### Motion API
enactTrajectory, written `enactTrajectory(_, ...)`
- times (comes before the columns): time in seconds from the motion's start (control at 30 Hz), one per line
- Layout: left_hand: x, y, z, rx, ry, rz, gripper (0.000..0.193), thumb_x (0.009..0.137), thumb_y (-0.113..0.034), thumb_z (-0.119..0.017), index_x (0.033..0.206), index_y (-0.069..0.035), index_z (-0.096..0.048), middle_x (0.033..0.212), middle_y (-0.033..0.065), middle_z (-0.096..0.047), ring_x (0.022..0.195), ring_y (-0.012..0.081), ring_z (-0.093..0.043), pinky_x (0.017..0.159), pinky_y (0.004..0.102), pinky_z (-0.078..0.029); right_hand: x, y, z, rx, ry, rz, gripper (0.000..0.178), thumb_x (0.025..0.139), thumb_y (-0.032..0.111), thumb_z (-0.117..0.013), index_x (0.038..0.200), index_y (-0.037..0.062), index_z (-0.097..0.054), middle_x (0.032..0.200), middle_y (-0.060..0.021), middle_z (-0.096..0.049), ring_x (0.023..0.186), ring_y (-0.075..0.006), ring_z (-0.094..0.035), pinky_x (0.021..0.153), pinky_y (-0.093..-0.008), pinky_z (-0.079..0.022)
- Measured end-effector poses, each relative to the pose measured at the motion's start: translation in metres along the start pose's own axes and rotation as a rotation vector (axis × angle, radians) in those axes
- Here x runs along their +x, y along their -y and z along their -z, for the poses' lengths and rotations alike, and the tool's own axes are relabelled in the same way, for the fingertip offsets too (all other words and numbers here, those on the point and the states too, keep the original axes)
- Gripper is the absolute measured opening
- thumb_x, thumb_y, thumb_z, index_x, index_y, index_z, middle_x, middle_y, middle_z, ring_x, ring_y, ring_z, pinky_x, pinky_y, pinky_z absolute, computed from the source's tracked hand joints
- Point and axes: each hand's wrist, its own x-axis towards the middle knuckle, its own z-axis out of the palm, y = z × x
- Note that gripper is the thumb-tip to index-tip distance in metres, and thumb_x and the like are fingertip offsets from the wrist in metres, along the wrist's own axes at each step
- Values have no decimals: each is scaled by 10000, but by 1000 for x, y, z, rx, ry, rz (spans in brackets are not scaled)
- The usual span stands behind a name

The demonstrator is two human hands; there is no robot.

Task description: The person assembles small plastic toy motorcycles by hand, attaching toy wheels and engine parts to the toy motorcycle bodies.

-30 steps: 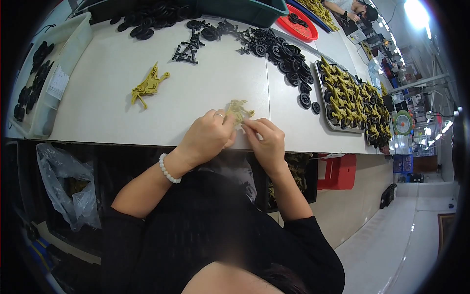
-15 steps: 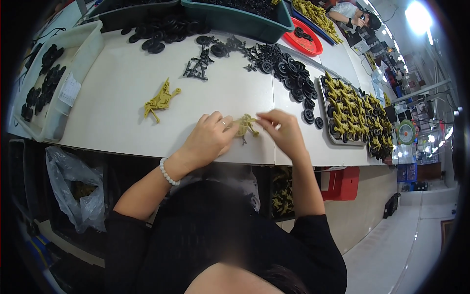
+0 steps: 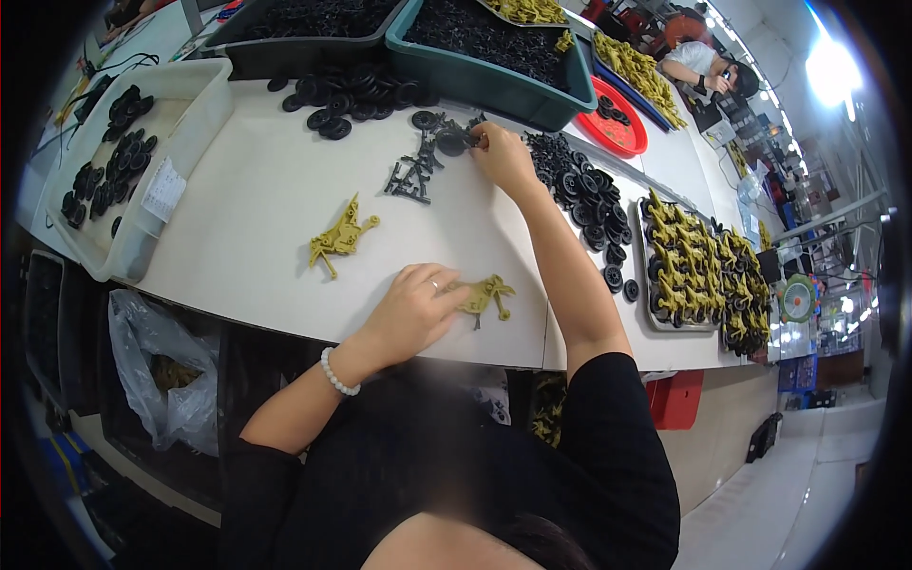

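My left hand [image 3: 410,312], with a ring and a beaded bracelet, is closed on a yellow-green plastic toy part [image 3: 490,294] near the table's front edge. A thin dark piece sticks out below that part. Farther off, my right hand [image 3: 505,160] reaches over the table with its fingers pinched at a cluster of small black plastic parts [image 3: 450,142]; what lies between the fingertips is too small to make out. Black frame-like pieces [image 3: 410,180] lie left of that hand. A second yellow-green toy part [image 3: 341,237] rests on the table to the left of my left hand.
Black wheels [image 3: 594,204] are heaped to the right, beside a tray of yellow-green assemblies with wheels [image 3: 679,266]. More black wheels [image 3: 351,95] lie in front of the dark bins. A green bin [image 3: 494,81], a red dish [image 3: 613,128] and a white bin [image 3: 142,233] border the table. A person [image 3: 698,68] sits far right.
My right hand has left the yellow-green part and moved away to the black parts. The left hand stays on the part. The whole view has shifted slightly.
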Motion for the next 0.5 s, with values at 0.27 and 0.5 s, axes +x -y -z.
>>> enactTrajectory(0.27,1,2,7,-78,47,25,409,748,-101,-692,1139,-18,-608,1172,139,-573,1112,302,-516,947,391,-415,-83,-7,47,144,-5,299,207,760,15,-594,947,25,-683,878,-120,-624,787,-258,-628,702,-342,-500)
enactTrajectory(0.5,12,-6,3,-63,108,124,505,705,-185,-763,1147,-6,-599,1058,119,-553,1000,285,-494,880,371,-427,-160,-24,57,187,-64,194,182,792,-6,-599,959,-1,-668,956,-106,-624,840,-232,-614,718,-322,-501)
